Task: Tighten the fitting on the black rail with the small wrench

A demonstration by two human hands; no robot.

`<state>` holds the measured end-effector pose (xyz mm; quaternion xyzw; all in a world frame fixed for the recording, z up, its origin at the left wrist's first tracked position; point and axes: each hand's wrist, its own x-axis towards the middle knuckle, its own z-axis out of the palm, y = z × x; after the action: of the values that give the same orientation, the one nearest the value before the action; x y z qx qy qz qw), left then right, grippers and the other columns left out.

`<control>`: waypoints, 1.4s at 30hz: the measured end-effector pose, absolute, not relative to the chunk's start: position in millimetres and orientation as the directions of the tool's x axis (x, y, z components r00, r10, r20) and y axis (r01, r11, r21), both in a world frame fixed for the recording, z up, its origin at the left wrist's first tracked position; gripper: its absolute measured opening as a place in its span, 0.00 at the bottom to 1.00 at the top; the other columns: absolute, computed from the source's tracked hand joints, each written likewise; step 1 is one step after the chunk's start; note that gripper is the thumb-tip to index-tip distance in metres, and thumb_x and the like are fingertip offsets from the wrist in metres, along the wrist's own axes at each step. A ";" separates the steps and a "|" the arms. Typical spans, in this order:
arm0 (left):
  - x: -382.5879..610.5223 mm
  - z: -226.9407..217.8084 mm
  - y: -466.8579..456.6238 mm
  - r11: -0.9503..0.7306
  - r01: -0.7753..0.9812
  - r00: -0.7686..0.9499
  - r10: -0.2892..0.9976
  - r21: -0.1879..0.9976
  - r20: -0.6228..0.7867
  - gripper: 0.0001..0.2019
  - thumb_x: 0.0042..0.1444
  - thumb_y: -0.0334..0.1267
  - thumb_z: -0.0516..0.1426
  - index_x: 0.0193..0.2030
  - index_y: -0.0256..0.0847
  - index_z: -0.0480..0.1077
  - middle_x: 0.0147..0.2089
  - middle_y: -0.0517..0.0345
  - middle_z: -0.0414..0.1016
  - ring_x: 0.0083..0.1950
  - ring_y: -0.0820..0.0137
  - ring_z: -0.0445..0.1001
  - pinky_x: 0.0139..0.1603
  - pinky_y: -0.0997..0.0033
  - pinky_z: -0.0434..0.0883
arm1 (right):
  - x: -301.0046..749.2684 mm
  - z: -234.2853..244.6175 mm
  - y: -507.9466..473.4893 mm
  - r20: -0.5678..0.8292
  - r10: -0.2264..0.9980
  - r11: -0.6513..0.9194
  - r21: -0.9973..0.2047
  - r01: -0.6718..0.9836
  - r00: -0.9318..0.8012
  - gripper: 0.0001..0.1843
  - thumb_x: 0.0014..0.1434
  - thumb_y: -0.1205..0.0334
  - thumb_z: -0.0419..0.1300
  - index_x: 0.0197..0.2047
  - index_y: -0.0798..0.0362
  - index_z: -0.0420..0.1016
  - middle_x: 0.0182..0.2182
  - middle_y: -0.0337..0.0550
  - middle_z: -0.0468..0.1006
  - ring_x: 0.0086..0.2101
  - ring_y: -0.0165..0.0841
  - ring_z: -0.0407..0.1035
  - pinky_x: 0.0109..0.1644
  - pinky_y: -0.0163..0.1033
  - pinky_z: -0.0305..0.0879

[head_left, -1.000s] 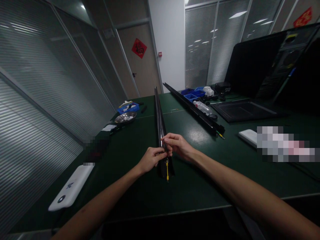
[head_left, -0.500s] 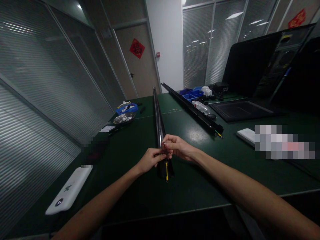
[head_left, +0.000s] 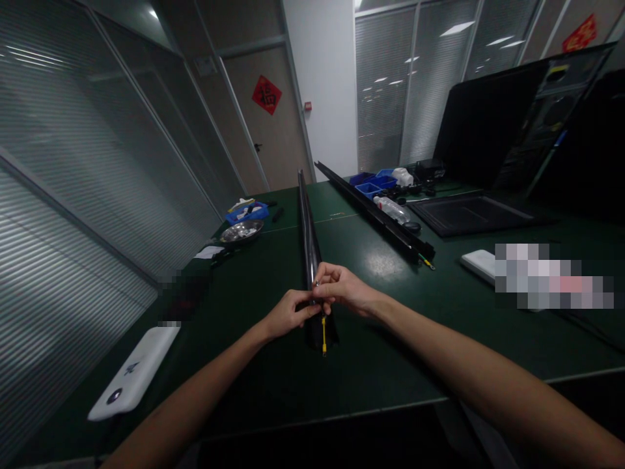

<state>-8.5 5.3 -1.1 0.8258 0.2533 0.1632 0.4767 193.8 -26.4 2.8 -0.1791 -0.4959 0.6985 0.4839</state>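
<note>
A long, glossy black rail runs away from me over the green table, its near end under my hands. From that end sticks out a short yellow wire with a metal lug at its tip. My right hand is closed in a pinch just above the rail, and a small shiny metal piece shows at its fingertips; its kind is too small to make out. Beside it my left hand is closed too, thumb and fingers together at the rail's near end. What the left fingers hold is hidden.
A second black rail with a green-yellow wire lies to the right. Blue bins, a plastic bottle and a black panel are beyond. On the left are a metal bowl and a white device.
My right fingertips with the small metal piece have moved slightly left and down over the rail. The left hand stays almost in place.
</note>
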 end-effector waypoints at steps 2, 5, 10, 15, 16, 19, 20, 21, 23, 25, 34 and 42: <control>-8.8 -0.2 4.7 -0.430 0.260 0.825 0.565 0.864 0.033 0.17 0.68 0.47 0.56 0.51 0.33 0.76 0.42 0.51 0.78 0.27 0.77 0.69 0.24 0.81 0.67 | 192.5 3.4 -27.3 0.233 0.856 -0.029 -0.869 -0.493 -0.462 0.21 0.49 0.60 0.77 0.37 0.55 0.69 0.25 0.32 0.77 0.18 0.23 0.70 0.20 0.26 0.67; -9.6 2.2 3.7 -0.453 0.270 0.834 0.552 0.850 0.029 0.16 0.68 0.46 0.56 0.48 0.33 0.77 0.41 0.52 0.78 0.26 0.78 0.69 0.25 0.81 0.67 | 190.7 4.9 -29.2 0.240 0.859 -0.017 -0.870 -0.493 -0.453 0.21 0.49 0.61 0.76 0.36 0.54 0.68 0.26 0.32 0.78 0.18 0.24 0.71 0.20 0.27 0.67; -10.4 7.1 2.4 -0.530 0.292 0.839 0.541 0.796 0.052 0.15 0.68 0.44 0.56 0.47 0.34 0.78 0.37 0.53 0.79 0.26 0.75 0.72 0.28 0.80 0.68 | 188.5 6.6 -32.2 0.242 0.872 0.001 -0.870 -0.494 -0.426 0.22 0.48 0.60 0.77 0.34 0.54 0.67 0.27 0.34 0.80 0.18 0.24 0.71 0.19 0.27 0.67; -9.9 9.9 0.9 -0.639 0.262 0.852 0.505 0.723 0.138 0.11 0.67 0.39 0.57 0.46 0.35 0.79 0.40 0.52 0.81 0.37 0.69 0.78 0.41 0.75 0.71 | 186.9 8.1 -34.4 0.254 0.881 0.029 -0.871 -0.490 -0.399 0.21 0.47 0.61 0.77 0.32 0.54 0.67 0.27 0.34 0.79 0.18 0.24 0.71 0.19 0.27 0.67; -9.9 10.0 0.8 -0.653 0.260 0.853 0.501 0.711 0.148 0.11 0.66 0.38 0.57 0.46 0.35 0.80 0.40 0.53 0.82 0.37 0.68 0.78 0.42 0.74 0.71 | 186.5 8.5 -34.8 0.256 0.883 0.033 -0.871 -0.491 -0.394 0.21 0.47 0.61 0.77 0.32 0.54 0.67 0.27 0.34 0.79 0.18 0.24 0.71 0.19 0.27 0.67; -10.1 10.8 0.1 -0.652 0.270 0.847 0.510 0.709 0.147 0.11 0.66 0.38 0.58 0.46 0.35 0.80 0.40 0.53 0.82 0.38 0.68 0.78 0.43 0.74 0.71 | 185.0 10.2 -36.2 0.259 0.886 0.038 -0.867 -0.496 -0.384 0.21 0.47 0.60 0.77 0.32 0.54 0.67 0.28 0.35 0.80 0.18 0.23 0.70 0.19 0.27 0.67; -9.9 11.4 -0.3 -0.644 0.272 0.845 0.515 0.715 0.142 0.11 0.66 0.38 0.58 0.46 0.35 0.80 0.40 0.52 0.82 0.38 0.68 0.78 0.42 0.74 0.71 | 184.6 10.9 -36.6 0.259 0.886 0.038 -0.867 -0.497 -0.385 0.21 0.47 0.60 0.77 0.31 0.55 0.67 0.28 0.35 0.79 0.18 0.23 0.70 0.19 0.26 0.67; -9.7 12.2 -0.9 -0.637 0.273 0.844 0.518 0.721 0.138 0.11 0.66 0.38 0.57 0.46 0.35 0.80 0.41 0.52 0.82 0.38 0.69 0.78 0.42 0.74 0.71 | 184.2 11.5 -37.1 0.261 0.885 0.039 -0.867 -0.498 -0.385 0.21 0.47 0.60 0.77 0.31 0.55 0.67 0.28 0.35 0.79 0.18 0.23 0.70 0.19 0.26 0.67; -8.9 14.2 -2.2 -0.631 0.277 0.843 0.521 0.725 0.131 0.12 0.66 0.38 0.57 0.46 0.35 0.80 0.41 0.52 0.82 0.37 0.69 0.78 0.41 0.75 0.72 | 183.6 12.2 -37.6 0.264 0.883 0.041 -0.866 -0.498 -0.387 0.21 0.47 0.60 0.77 0.31 0.55 0.67 0.28 0.35 0.79 0.19 0.23 0.70 0.19 0.25 0.67; -8.0 16.2 -3.4 -0.630 0.280 0.844 0.521 0.724 0.126 0.11 0.66 0.38 0.57 0.45 0.35 0.80 0.39 0.52 0.82 0.37 0.68 0.78 0.40 0.75 0.72 | 183.3 12.2 -37.7 0.266 0.881 0.041 -0.867 -0.496 -0.393 0.22 0.47 0.59 0.77 0.31 0.55 0.67 0.29 0.35 0.79 0.19 0.23 0.70 0.18 0.25 0.67; -9.2 13.4 -3.3 -0.503 0.315 0.835 0.549 0.805 0.016 0.15 0.67 0.43 0.56 0.43 0.33 0.78 0.39 0.51 0.80 0.23 0.76 0.72 0.24 0.80 0.68 | 183.6 7.4 -34.9 0.245 0.871 0.010 -0.876 -0.482 -0.427 0.20 0.54 0.56 0.74 0.36 0.52 0.66 0.25 0.31 0.75 0.18 0.24 0.70 0.18 0.26 0.66; -8.0 6.8 1.0 -0.474 0.262 0.840 0.540 0.840 0.043 0.16 0.69 0.44 0.55 0.44 0.32 0.77 0.37 0.51 0.79 0.22 0.78 0.70 0.24 0.80 0.67 | 187.5 6.3 -34.1 0.209 0.861 -0.049 -0.872 -0.487 -0.463 0.18 0.59 0.53 0.69 0.48 0.56 0.79 0.29 0.35 0.74 0.18 0.20 0.62 0.24 0.30 0.73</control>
<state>-8.0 1.0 6.8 0.8449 0.2375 0.1529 0.4543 187.5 -34.1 6.3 -0.1901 -0.4928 0.6990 0.4821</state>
